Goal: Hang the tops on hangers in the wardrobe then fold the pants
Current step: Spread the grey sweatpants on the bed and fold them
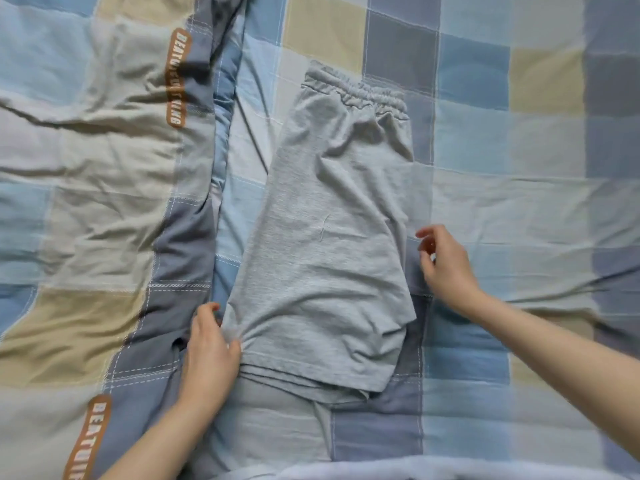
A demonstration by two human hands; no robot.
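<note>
the grey shorts (325, 244) lie folded lengthwise on the checked bed quilt (502, 150), left hand (211, 348) pinching their lower left edge, right hand (446, 265) loosely spread just beside their right edge.

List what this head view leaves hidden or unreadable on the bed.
- Wardrobe, hangers, tops: outside the head view, so the hanging step cannot be checked.
- Grey shorts: the lower layers lie under the top one; how they are folded is hidden.
- Left hand: fingertips tucked into the shorts' edge.
- Right hand: blurred; contact with the cloth is unclear.
- Brown label: lettering cut off by the bottom edge.
</note>
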